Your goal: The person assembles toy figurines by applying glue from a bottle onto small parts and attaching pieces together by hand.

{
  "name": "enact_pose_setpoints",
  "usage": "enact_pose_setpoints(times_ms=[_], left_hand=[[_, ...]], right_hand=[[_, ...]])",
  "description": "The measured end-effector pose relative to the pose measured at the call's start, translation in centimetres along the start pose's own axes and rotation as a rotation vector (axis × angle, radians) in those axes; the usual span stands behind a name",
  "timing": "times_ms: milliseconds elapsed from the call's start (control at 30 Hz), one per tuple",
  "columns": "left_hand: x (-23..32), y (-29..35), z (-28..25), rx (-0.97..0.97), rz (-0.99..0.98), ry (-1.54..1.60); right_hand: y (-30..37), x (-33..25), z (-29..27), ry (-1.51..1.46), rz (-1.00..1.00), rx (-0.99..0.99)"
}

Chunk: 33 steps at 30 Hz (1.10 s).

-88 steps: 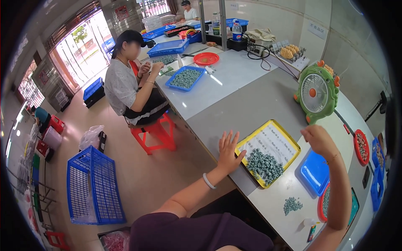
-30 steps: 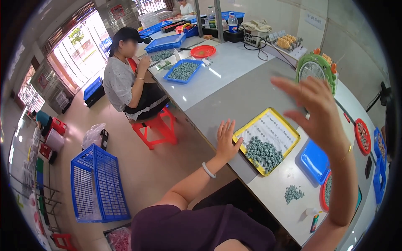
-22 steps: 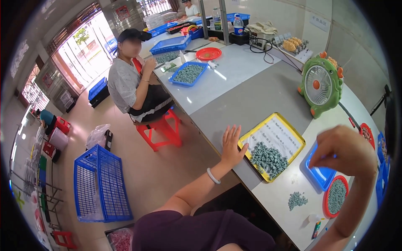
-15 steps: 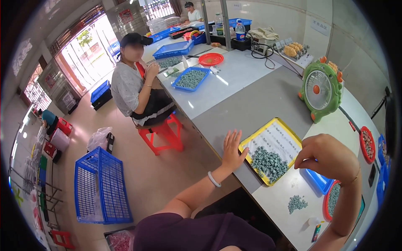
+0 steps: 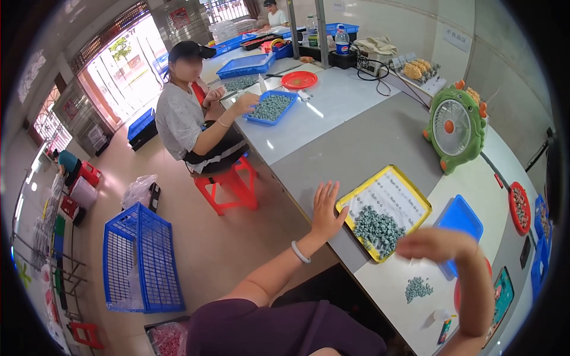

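A yellow-rimmed tray (image 5: pixel 428 207) lies on the table in front of me. Its white lining bears rows of small marks, and a heap of small grey-green pieces (image 5: pixel 380 230) covers its near part. My left hand (image 5: pixel 325 209) rests at the tray's left edge, fingers stretched out and holding nothing. Over the tray's near right corner hovers my right hand (image 5: pixel 436 244), smeared by motion, so its fingers and anything in them cannot be made out. Below that hand, a smaller scatter of grey-green pieces (image 5: pixel 418 289) lies on the white tabletop.
A blue tray (image 5: pixel 465 215) sits right of the yellow one. Beyond stands a green animal-shaped fan (image 5: pixel 456 127). At the far right is a red dish of pieces (image 5: pixel 520 207). Across the table, a seated co-worker (image 5: pixel 184 118) reaches into a blue tray (image 5: pixel 292 107). A blue crate (image 5: pixel 142 261) stands on the floor.
My right hand has moved left and down over the tray's near corner, uncovering more of the blue tray. The co-worker's hand has reached out to their tray. My left hand has barely moved.
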<state>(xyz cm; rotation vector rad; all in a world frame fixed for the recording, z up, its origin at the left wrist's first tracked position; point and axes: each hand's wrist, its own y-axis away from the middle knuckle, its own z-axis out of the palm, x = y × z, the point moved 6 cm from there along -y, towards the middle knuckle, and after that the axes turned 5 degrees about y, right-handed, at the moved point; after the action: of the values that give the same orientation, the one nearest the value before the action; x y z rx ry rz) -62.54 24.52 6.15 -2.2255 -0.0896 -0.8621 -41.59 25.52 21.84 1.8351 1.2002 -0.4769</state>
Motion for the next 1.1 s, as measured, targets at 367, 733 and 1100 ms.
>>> enact_pose_setpoints(times_ms=[367,733,1100], left_hand=[[0.3,0.5,0.5,-0.083,-0.023,-0.007],[-0.1,0.3,1.3,-0.136,-0.082,0.065],[0.2,0.2,0.9,-0.129,-0.087,0.1]], right_hand=[[5.9,-2.9,8.3,0.014,-0.041,-0.093],[7.9,-1.2,12.3,-0.059,-0.069,-0.122],[8.4,3.0,14.9,-0.376,-0.026,0.245]])
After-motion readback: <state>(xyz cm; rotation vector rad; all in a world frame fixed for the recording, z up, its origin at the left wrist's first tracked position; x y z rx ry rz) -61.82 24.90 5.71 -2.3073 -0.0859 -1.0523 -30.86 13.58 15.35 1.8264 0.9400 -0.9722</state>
